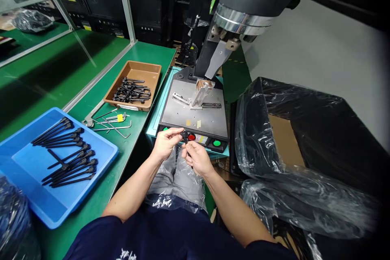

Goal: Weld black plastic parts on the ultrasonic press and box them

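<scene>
My left hand (165, 145) and my right hand (198, 159) meet in front of the press's base. Between their fingertips is a small black plastic part (184, 135), its dark head showing at the left fingertips. The right fingers pinch its lower portion, which is mostly hidden. Beyond the hands stands a metal fixture (198, 95) on the grey machine plate (175, 114). Above it hangs the tapered metal horn (217, 59) of the machine. A red button (191, 137) is just behind my fingers.
To the left, a blue tray (106, 158) holds rows of black stake-like parts (70, 162). A brown tray (146, 67) holds smaller black screw-like parts (132, 90). Hex keys (114, 122) lie between them. At right stands a plastic-lined box (256, 138). A green button (216, 143) sits on the base.
</scene>
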